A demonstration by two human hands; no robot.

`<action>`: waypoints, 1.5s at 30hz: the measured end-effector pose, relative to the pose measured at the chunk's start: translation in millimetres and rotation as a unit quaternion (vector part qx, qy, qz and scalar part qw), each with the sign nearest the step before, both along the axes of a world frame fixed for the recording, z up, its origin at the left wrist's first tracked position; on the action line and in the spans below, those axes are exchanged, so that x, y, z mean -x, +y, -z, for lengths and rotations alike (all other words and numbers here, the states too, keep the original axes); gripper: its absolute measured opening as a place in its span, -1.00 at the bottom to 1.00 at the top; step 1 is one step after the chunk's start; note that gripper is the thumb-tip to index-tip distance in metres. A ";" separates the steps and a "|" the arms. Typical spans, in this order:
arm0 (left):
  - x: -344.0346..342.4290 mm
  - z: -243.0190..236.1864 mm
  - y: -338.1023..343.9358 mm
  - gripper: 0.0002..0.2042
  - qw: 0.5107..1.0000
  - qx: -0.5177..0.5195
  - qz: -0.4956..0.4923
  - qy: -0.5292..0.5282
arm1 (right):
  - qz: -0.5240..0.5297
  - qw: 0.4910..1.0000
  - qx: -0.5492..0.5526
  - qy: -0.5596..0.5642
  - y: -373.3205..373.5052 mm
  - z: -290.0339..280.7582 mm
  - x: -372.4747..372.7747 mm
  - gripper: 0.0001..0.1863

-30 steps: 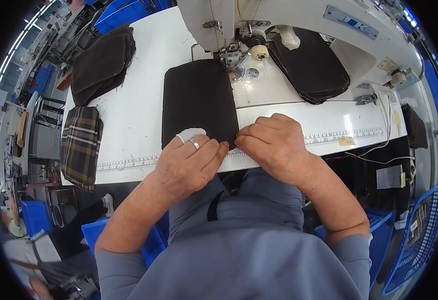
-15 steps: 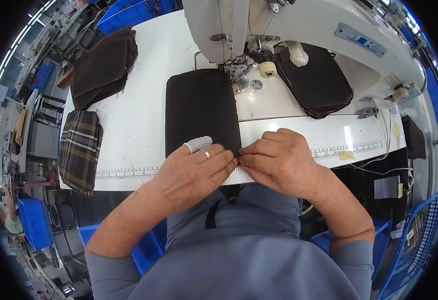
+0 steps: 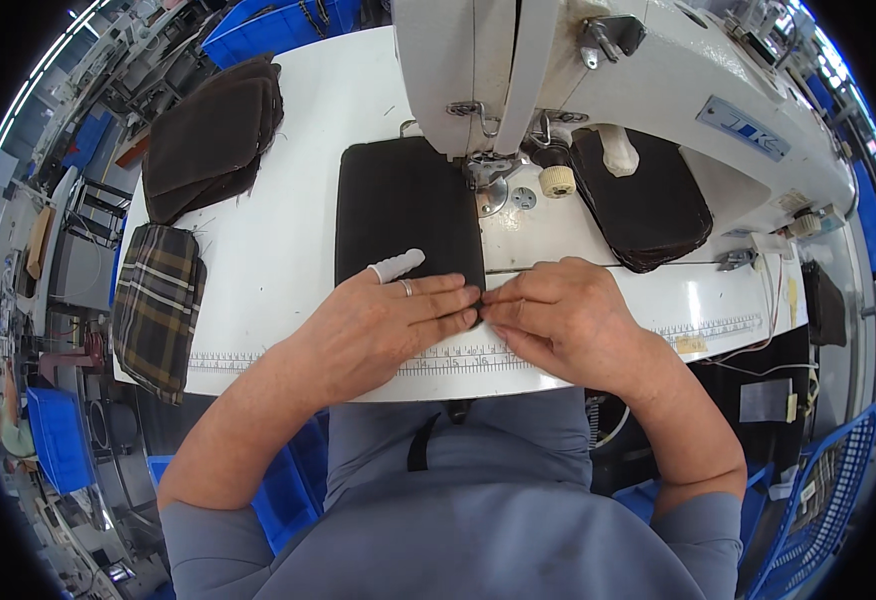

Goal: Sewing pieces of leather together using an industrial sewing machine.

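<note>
A dark brown fabric piece (image 3: 405, 210) lies flat on the white sewing table (image 3: 288, 250), its far edge under the needle of the white sewing machine (image 3: 558, 60). My left hand (image 3: 383, 320) lies on the piece's near edge, a white finger cot on the index finger and a ring on another finger. My right hand (image 3: 568, 315) pinches the piece's near right corner, fingertips meeting those of the left hand.
A stack of dark brown pieces (image 3: 208, 135) sits at the table's far left, another stack (image 3: 648, 205) right of the needle. Plaid cloth (image 3: 158, 305) hangs over the left edge. A ruler strip (image 3: 458, 357) runs along the front edge. Blue crates stand around.
The view has shifted closer to the table. Both hands have stayed at the piece's near edge, and their fingertips have drawn together at its right corner.
</note>
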State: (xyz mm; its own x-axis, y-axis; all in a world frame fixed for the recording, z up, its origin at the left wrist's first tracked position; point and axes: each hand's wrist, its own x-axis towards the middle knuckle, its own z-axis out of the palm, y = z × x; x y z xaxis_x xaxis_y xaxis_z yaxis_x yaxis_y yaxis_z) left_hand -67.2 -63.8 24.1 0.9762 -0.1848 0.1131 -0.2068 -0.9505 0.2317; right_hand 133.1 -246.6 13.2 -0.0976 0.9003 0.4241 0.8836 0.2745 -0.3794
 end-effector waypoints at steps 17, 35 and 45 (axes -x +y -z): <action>-55.0 19.7 56.9 -0.57 0.994 0.006 -0.029 -0.107 | 0.063 0.995 0.036 -0.063 45.6 2.2 -33.6 -0.81; -85.0 -27.7 5.6 -0.63 0.971 -0.137 -0.184 0.067 | 0.134 0.986 -0.040 -0.090 47.3 23.4 -35.0 -0.66; -45.3 12.2 54.1 -0.28 0.991 0.069 -0.076 -0.081 | 0.115 0.988 -0.051 -0.085 45.1 21.5 -31.0 -0.71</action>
